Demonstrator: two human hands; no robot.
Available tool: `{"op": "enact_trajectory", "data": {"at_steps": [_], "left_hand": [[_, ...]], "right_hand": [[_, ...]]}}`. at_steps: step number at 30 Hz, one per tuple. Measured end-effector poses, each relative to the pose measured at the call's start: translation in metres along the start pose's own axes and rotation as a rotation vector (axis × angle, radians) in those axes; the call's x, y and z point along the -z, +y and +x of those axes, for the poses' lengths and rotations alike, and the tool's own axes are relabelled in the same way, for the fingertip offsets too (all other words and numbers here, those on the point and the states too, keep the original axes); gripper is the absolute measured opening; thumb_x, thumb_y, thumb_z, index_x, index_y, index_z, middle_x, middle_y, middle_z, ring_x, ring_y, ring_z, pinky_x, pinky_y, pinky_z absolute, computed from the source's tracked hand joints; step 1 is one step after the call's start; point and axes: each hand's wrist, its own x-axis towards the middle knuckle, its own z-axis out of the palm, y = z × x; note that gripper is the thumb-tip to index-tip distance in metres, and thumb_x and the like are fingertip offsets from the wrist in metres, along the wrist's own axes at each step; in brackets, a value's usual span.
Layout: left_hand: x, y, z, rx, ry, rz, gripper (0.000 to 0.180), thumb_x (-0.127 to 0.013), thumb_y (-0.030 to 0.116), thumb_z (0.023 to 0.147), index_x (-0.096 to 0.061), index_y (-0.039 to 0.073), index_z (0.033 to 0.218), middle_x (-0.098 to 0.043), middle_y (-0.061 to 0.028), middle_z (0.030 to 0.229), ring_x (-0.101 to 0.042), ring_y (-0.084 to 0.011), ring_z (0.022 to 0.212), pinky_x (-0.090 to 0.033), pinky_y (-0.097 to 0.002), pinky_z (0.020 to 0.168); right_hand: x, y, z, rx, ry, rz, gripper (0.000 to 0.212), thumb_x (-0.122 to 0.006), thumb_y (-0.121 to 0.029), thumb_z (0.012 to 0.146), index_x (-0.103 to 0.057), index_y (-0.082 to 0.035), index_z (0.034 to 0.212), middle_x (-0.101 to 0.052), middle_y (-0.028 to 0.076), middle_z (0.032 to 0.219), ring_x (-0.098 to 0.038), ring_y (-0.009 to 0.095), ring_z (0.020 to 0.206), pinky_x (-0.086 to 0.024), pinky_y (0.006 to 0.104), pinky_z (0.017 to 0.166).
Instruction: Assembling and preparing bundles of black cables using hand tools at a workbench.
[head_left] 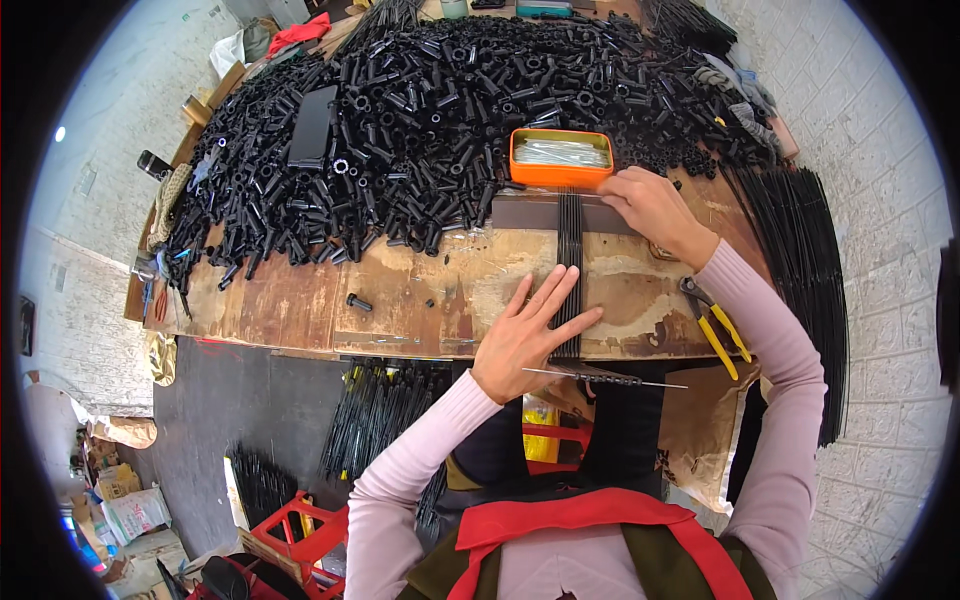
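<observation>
My left hand (545,318) lies flat with its fingers spread on a row of thin black rods (570,225) that runs from the table's front edge back toward an orange box (560,174). The box holds many thin silvery wire pieces (562,152). At the box's front right corner is my right hand (652,208), its fingers bent and drawn together; what they hold, if anything, is too small to make out. A thin metal wire (655,384) crosses the rods' near ends at the table edge. Yellow-handled pliers (715,322) lie beside my right forearm.
A large heap of black plastic parts (430,110) covers the back of the wooden table (400,300), with a dark phone-like slab (313,125) on it. One loose black part (358,302) lies nearer. Long black rods (800,260) hang along the right edge; a red stool (300,530) stands below left.
</observation>
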Motion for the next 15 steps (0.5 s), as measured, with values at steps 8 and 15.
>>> {"op": "enact_trajectory", "data": {"at_steps": [8,15], "left_hand": [[0.002,0.0,-0.002,0.002,-0.009,0.003,0.1,-0.087,0.033,0.058,-0.039,0.026,0.146,-0.018,-0.0179,0.159,-0.021,-0.0319,0.147,-0.025,-0.05,0.116],[-0.002,0.0,-0.002,-0.018,-0.037,0.099,0.102,-0.087,0.036,0.057,-0.038,0.026,0.147,-0.018,-0.0187,0.159,-0.021,-0.0323,0.147,-0.024,-0.0501,0.116]], "right_hand": [[-0.003,0.004,0.052,0.003,0.015,-0.123,0.011,-0.063,-0.013,0.086,-0.068,-0.003,0.089,-0.068,0.012,0.09,-0.064,0.031,0.084,-0.052,0.0403,0.075],[-0.039,0.036,0.098,-0.152,-0.202,-0.188,0.012,-0.061,-0.011,0.08,-0.071,-0.004,0.082,-0.068,0.02,0.081,-0.067,0.038,0.076,-0.054,0.0457,0.068]]}}
